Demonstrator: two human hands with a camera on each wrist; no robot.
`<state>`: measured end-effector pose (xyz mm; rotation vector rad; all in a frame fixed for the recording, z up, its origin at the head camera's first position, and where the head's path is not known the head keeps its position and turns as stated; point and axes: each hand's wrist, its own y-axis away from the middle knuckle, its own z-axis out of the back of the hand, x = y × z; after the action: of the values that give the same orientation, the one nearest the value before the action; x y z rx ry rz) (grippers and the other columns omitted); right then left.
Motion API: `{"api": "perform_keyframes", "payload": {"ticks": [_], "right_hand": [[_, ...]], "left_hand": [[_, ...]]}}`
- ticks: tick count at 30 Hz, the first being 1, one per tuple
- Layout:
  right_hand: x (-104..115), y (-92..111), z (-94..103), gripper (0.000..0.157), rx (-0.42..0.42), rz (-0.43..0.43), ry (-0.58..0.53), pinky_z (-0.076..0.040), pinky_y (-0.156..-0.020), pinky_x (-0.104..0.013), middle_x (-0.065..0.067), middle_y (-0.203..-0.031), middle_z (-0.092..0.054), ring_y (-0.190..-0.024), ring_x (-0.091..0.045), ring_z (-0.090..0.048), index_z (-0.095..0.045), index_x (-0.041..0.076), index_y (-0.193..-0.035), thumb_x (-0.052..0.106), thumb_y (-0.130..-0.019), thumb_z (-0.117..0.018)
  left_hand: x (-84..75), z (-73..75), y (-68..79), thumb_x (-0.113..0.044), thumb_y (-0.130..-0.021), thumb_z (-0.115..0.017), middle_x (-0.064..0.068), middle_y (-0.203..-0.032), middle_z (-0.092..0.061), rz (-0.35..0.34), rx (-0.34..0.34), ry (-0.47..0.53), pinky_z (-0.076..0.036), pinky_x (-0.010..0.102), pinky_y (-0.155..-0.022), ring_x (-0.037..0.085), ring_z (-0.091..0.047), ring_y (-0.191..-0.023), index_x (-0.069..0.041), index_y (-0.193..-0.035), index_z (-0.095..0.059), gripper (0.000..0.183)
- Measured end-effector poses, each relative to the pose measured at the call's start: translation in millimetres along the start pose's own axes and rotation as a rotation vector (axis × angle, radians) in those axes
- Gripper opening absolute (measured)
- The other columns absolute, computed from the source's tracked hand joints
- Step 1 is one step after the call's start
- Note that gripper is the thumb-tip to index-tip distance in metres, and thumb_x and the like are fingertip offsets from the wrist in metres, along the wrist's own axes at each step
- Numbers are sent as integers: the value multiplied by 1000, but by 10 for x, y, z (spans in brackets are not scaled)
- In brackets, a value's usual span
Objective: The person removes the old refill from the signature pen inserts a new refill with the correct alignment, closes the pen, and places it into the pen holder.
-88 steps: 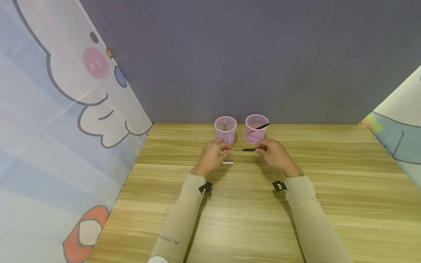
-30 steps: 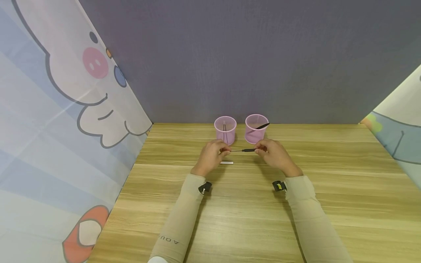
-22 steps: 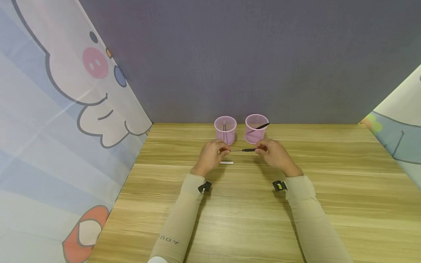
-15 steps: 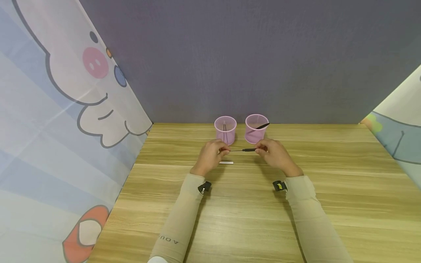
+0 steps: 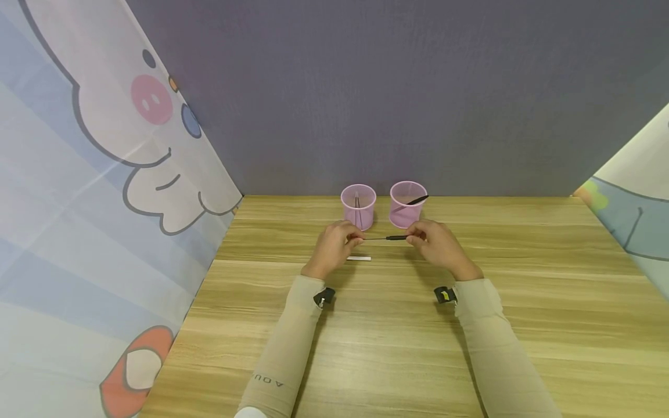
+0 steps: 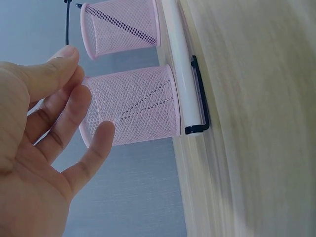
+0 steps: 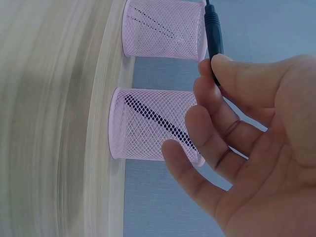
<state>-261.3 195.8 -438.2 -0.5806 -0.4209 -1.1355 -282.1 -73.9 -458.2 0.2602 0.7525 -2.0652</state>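
Observation:
My left hand (image 5: 330, 251) pinches the free end of a thin dark rod (image 6: 67, 24) between thumb and forefinger, its other fingers spread. The rod runs straight into a black grip (image 7: 213, 32), ribbed near that end like part of a pen. My right hand (image 5: 439, 248) pinches this grip between thumb and forefinger. Both hands are raised over the table (image 5: 387, 325), just in front of two pink mesh cups. Below the left hand lies a white pen barrel (image 6: 181, 64) with a black clip, partly hidden by that hand in the head view.
In the left pink cup (image 5: 366, 219) stand two thin dark sticks. A thicker black pen-like stick (image 5: 417, 200) leans in the right pink cup (image 5: 402, 217) and sticks out over its rim. A grey wall panel (image 5: 397, 104) rises right behind the cups.
My left hand has shifted slightly left, and a longer stretch of the thin rod shows between the hands. The right hand, cups and white barrel stay almost where they were.

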Motion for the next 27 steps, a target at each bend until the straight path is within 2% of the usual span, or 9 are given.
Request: {"api": "perform_keyframes", "payload": {"ticks": [17, 27], "right_hand": [[-23, 10, 12, 8, -1, -3, 5, -46, -76, -37, -10, -89, -69, -82, -23, -59, -73, 1, -100, 7, -96, -67], [-47, 3, 9, 7, -2, 5, -1, -46, -76, -36, -9, -88, -69, -82, -22, -59, -73, 3, -99, 6, -96, -68]], "left_hand": [[33, 15, 0, -13, -89, -78, 2, -97, -76, 30, 9, 18, -55, 34, -77, 16, -66, -85, -10, -93, -79, 5], [51, 34, 5, -13, -89, -78, 3, -94, -75, 22, -2, 1, -56, 33, -75, 16, -66, -82, -10, -92, -78, 5]]}}
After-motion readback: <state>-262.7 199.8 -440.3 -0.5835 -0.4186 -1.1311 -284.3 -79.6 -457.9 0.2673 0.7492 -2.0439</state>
